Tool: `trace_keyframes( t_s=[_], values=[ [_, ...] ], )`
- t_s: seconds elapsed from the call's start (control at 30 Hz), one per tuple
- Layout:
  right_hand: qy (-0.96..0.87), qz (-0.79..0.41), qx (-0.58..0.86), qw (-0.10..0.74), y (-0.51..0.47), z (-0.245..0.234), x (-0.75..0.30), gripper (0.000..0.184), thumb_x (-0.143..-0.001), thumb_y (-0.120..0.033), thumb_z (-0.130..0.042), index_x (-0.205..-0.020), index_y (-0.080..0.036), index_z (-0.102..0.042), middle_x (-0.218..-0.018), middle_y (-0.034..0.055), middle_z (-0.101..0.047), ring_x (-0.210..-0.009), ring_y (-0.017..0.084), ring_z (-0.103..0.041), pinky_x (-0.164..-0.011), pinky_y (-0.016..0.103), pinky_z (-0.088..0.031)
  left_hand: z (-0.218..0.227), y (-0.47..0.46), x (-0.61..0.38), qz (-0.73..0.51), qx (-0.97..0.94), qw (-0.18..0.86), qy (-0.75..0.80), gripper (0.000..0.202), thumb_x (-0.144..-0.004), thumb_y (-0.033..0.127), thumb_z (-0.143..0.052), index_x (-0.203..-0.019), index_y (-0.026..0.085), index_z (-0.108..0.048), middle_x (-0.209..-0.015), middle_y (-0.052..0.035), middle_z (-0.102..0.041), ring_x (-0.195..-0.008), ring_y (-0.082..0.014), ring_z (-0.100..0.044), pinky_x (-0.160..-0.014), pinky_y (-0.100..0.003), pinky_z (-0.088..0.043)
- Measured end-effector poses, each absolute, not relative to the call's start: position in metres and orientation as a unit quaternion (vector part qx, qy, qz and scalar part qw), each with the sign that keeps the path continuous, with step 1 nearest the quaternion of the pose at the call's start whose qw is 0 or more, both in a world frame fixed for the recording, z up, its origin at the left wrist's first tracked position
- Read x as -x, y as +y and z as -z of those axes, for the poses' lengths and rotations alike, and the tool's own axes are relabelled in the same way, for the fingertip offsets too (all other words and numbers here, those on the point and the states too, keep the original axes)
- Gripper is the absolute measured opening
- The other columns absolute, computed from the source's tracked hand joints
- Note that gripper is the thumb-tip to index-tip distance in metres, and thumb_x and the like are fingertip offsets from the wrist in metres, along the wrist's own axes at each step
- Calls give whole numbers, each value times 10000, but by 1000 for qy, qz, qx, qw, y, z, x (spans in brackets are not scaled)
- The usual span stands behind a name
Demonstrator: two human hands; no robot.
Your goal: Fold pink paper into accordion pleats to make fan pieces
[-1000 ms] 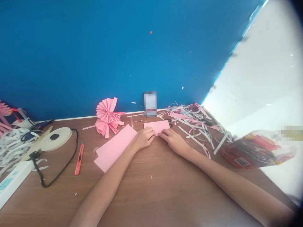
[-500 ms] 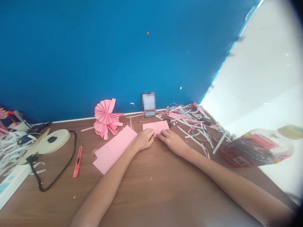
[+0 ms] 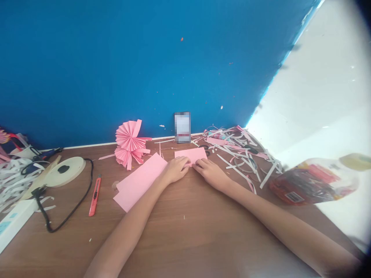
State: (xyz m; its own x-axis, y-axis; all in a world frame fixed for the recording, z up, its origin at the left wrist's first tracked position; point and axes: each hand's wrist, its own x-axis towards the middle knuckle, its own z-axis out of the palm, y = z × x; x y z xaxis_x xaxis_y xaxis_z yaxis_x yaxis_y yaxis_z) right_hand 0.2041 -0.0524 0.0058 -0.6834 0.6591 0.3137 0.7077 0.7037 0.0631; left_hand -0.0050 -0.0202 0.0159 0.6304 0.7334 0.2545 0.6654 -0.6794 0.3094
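A small pink paper sheet lies on the brown table near the blue wall. My left hand pinches its near edge with curled fingers. My right hand pinches the same edge just to the right, fingertips almost meeting the left hand's. A larger pink sheet lies flat to the left, partly under my left wrist. Two folded pink paper fans rest by the wall behind it.
A red utility knife lies left of the large sheet. Further left are a tape roll, a black cord, a white power strip and white paper strips. Paper scraps and a plastic jar sit at right.
Both hands have stayed on the near edge of the small pink sheet with only slight finger shifts. The view has drifted a little.
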Motion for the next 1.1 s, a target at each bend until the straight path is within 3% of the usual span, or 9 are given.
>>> trace_keyframes(
  t_s=[0.2, 0.37, 0.63, 1.1],
  values=[
    [-902, 101, 404, 115, -56, -8, -201, 301, -910, -121, -453, -1185, -189, -552, -1005, 81, -551, -893, 206, -484, -749, 316, -415, -14, -19, 0, -168, -882, 70, 435, 87, -912, 255, -446, -943, 242, -526, -910, -10, -665, -853, -198, -626, -684, -296, -443],
    [-899, 137, 407, 87, -58, -10, -198, 291, -908, -131, -454, -1183, -164, -544, -1024, 99, -549, -904, 230, -479, -732, 332, -420, -8, -18, -7, -142, -853, 45, 501, 145, -939, 308, -428, -1056, 243, -483, -920, -34, -676, -842, -226, -649, -643, -292, -433],
    [-867, 126, 477, 68, -65, -9, -193, 221, -844, -61, -464, -994, -151, -600, -1002, 131, -562, -898, 247, -474, -662, 324, -401, -9, -18, -7, -120, -861, 49, 491, 129, -943, 338, -440, -1010, 231, -469, -893, -42, -664, -805, -201, -641, -604, -259, -405],
    [-823, 138, 541, 105, -68, -12, -193, 111, -835, -144, -490, -847, -165, -599, -946, 96, -574, -898, 223, -469, -713, 332, -311, -14, -23, -9, -78, -885, -8, 460, 245, -971, 263, -345, -880, 182, -558, -913, -65, -639, -917, -197, -591, -804, -300, -446]
  ],
)
